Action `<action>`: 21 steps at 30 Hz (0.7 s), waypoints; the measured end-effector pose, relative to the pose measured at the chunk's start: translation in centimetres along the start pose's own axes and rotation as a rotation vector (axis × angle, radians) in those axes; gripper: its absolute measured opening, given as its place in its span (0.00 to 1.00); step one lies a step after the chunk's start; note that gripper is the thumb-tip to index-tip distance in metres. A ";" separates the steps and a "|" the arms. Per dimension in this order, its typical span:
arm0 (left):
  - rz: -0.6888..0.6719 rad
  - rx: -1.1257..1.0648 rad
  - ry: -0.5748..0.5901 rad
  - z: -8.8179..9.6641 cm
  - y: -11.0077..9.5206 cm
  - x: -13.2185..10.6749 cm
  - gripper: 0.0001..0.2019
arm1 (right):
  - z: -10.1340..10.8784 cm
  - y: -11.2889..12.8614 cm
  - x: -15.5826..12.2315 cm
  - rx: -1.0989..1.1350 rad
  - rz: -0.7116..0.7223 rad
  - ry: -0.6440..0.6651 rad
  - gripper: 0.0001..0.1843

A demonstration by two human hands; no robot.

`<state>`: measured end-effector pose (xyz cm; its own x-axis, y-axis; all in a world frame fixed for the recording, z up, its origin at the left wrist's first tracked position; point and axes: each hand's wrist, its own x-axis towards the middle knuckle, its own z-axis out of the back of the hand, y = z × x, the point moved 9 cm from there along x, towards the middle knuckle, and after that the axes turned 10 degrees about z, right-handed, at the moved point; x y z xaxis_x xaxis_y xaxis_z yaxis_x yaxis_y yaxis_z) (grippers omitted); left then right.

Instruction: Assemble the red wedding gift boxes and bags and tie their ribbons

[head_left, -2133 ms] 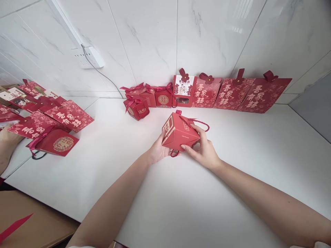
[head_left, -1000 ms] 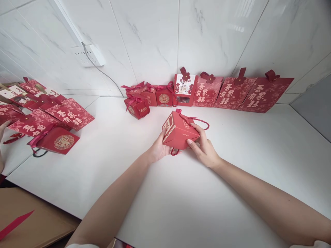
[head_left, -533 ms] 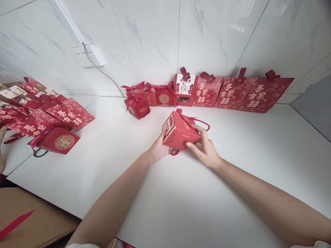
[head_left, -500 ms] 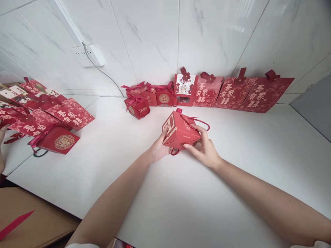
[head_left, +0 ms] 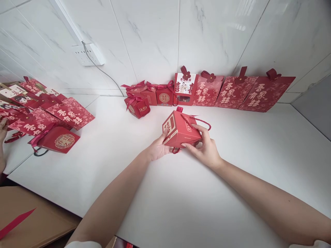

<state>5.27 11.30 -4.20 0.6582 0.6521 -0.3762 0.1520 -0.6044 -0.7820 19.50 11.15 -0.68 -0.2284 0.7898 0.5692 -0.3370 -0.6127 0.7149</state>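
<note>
Between my two hands is a red gift box with a cream label and twisted red cord handles. The box is tilted, its labelled face turned to the left. My left hand grips its lower left side, thumb on the label edge and fingers partly hidden underneath. My right hand holds the right side, with the thumb at the bottom edge and the index finger on top near the cord. A cord loop hangs below the box between the hands.
Against the tiled wall stand small ribboned red boxes, a windowed box and several red bags. More red packages lie at left, beside another person's hand. A cardboard box sits below the white table.
The held box has turned slightly, showing more of its labelled face. Both hands keep their hold. At the left edge, the other person's hand has shifted slightly upward.
</note>
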 end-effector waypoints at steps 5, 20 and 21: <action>-0.064 -0.241 -0.062 1.1 -0.4 -0.2 0.24 | -0.2 1.1 0.1 -0.043 0.153 0.034 0.31; -0.255 -0.117 -0.111 0.2 -2.7 -1.8 0.22 | -1.8 5.6 -1.1 -0.158 0.592 0.191 0.27; -0.254 -0.117 -0.113 0.3 -2.7 -1.7 0.22 | -1.7 5.6 -1.1 -0.153 0.599 0.193 0.29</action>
<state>3.53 11.94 -1.63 0.5033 0.8320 -0.2336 0.3899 -0.4598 -0.7978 16.25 6.92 2.02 -0.5728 0.3117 0.7581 -0.2230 -0.9492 0.2218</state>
